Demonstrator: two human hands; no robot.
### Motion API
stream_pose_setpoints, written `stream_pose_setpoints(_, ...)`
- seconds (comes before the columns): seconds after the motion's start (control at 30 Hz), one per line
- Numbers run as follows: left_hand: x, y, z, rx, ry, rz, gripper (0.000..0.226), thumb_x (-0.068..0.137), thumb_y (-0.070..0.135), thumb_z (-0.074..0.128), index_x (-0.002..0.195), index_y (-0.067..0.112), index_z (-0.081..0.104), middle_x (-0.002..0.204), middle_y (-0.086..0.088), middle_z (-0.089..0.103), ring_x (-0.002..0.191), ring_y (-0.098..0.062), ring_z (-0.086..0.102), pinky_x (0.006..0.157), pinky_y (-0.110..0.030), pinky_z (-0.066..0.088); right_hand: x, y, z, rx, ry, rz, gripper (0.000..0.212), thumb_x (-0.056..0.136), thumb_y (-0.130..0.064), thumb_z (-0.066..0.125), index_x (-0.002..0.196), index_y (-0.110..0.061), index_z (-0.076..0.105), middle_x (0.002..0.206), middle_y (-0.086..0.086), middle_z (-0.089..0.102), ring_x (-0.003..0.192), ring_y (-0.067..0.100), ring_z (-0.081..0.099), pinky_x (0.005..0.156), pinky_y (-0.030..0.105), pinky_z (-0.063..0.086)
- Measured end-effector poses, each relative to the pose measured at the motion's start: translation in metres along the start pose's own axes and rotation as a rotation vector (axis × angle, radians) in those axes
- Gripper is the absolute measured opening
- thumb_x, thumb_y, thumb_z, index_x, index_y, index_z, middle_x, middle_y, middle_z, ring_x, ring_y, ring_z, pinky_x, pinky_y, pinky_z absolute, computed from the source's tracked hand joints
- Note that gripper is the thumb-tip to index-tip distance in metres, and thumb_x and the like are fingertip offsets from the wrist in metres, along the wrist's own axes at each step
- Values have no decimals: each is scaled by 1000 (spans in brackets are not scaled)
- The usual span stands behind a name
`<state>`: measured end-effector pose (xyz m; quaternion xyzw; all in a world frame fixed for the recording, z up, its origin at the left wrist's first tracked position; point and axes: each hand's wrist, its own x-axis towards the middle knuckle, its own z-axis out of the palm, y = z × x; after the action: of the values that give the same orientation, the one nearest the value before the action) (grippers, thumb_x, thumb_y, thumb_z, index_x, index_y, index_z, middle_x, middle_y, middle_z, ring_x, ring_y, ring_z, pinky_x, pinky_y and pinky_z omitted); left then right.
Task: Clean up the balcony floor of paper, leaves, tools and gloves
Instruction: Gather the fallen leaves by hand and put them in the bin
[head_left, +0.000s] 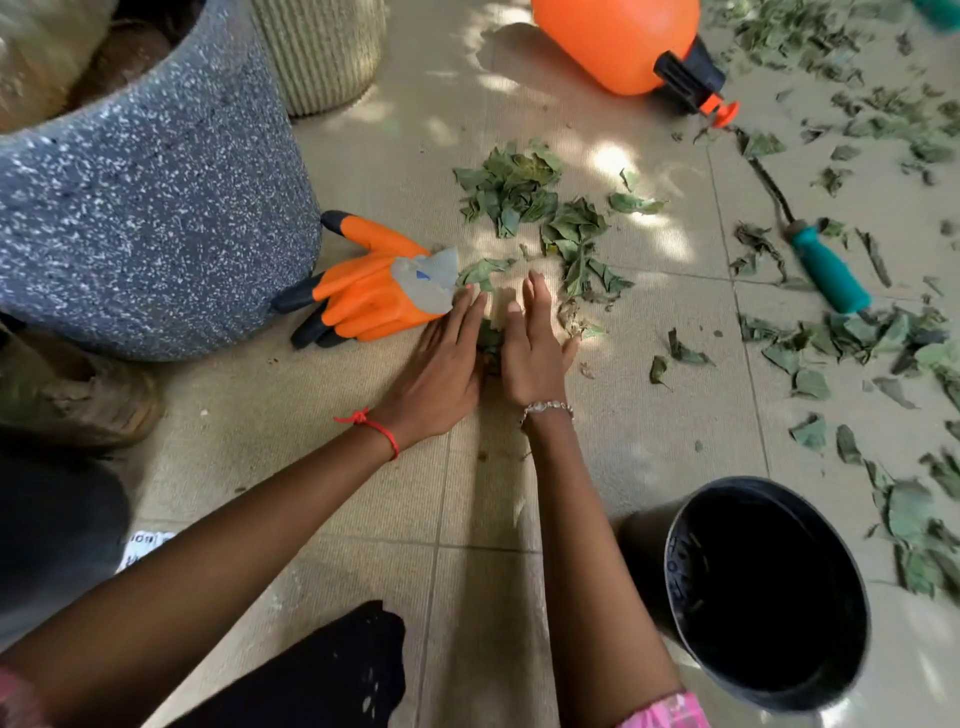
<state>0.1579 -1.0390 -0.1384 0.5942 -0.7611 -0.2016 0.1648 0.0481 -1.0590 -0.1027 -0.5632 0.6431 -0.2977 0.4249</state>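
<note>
The gloves (374, 291) lie on the floor (363, 499) just right of the big planter (150, 208), with a leaf pile (540, 218) further right. The bucket (769, 592) stands nearest, to the right; the hand tool (826, 270) lies beyond it, and the sprayer (623, 41) farthest back.

**Scattered leaves (524, 192), gloves (363, 291) and a tool (826, 270) on the floor (488, 519)**

The leaves are dry and green. One small clump sits between the left hand (441, 364) and right hand (530, 348). The orange gloves, black-fingertipped, lie stacked flat. The teal-handled tool lies among leaves, well apart.
</note>
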Motion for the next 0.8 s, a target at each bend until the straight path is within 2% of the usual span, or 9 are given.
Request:
stream_pose_setpoints(0.13,2,-1,5,-88,118,-75,69,87,26,34,148,3,12,157,-13,10,147,-23,6,120,-34,9,30,-8,3,-326,-49,-153,41,94,-26,29,131,-23,48,141,0,46,139,13,27,111,43,-16)
stream_pose_setpoints(0.23,2,-3,9,-86,165,-75,75,82,36,25,148,3,13,157,-12,10,147,-21,7,120,-32,8,35,-10,5,-472,-146,-218,44,93,-16,34,135,-23,44,148,-6,35,141,10,21,112,49,-14)
stream_pose_setpoints(0.3,1,-3,9,-94,166,-81,77,82,40,25,149,4,11,158,-11,8,147,-20,5,119,-30,6,32,-8,1,-503,-98,-235,40,91,-10,39,127,-20,52,139,-5,46,132,14,37,113,48,-8)
stream_pose_setpoints(0.4,0,-2,8,-112,159,-72,83,82,50,30,149,5,11,158,-9,7,147,-18,4,119,-29,6,25,-5,-8,-455,112,-262,26,84,-7,44,97,-14,65,104,1,63,101,22,57,112,43,13)
stream_pose_setpoints(0.53,-1,3,4,-24,130,-39,96,73,60,34,150,9,10,158,-5,5,146,-14,0,119,-27,2,26,2,-2,-350,124,-259,31,79,-10,44,96,-12,69,106,3,65,102,22,57,106,46,30)
stream_pose_setpoints(0.63,3,7,4,60,89,-40,102,69,69,24,149,8,10,158,-7,5,147,-18,3,120,-35,8,37,-11,-4,-162,240,-166,29,83,-8,44,86,-7,73,87,7,71,78,21,64,86,35,50)
stream_pose_setpoints(0.7,14,9,4,34,82,-63,106,71,76,17,149,5,13,157,-12,10,146,-24,9,119,-36,16,56,-30,-11,-63,346,-89,24,88,-5,48,88,-9,71,90,5,71,71,13,62,69,22,51)
stream_pose_setpoints(0.73,21,10,5,12,88,-63,101,74,72,19,148,3,15,156,-15,12,145,-28,14,117,-37,21,66,-39,-14,-77,382,-68,22,88,-6,49,89,-12,70,94,3,70,73,12,61,72,24,51)
stream_pose_setpoints(0.8,36,12,8,-21,109,-52,83,84,54,31,146,0,18,155,-18,14,143,-32,20,113,-39,28,85,-51,-21,-223,392,-18,20,89,-15,50,99,-19,68,110,-1,63,101,16,56,98,38,39)
